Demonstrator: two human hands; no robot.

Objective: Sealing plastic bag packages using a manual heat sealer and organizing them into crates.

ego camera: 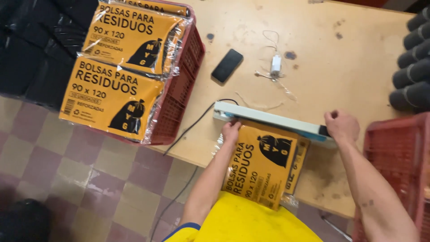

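Observation:
A long pale heat sealer (268,118) lies across a wooden table (340,67). My right hand (342,126) presses down on its dark handle end at the right. My left hand (231,131) grips the top left edge of an orange packet of black bags in clear plastic (264,163), holding that edge under the sealer bar. The packet hangs toward my body over the table's near edge.
A red crate (181,89) at the left carries two stacked orange packets (112,98). A black phone (227,65) and a small white charger with cable (275,65) lie behind the sealer. Another red crate (394,157) and dark rolls (412,67) stand at the right.

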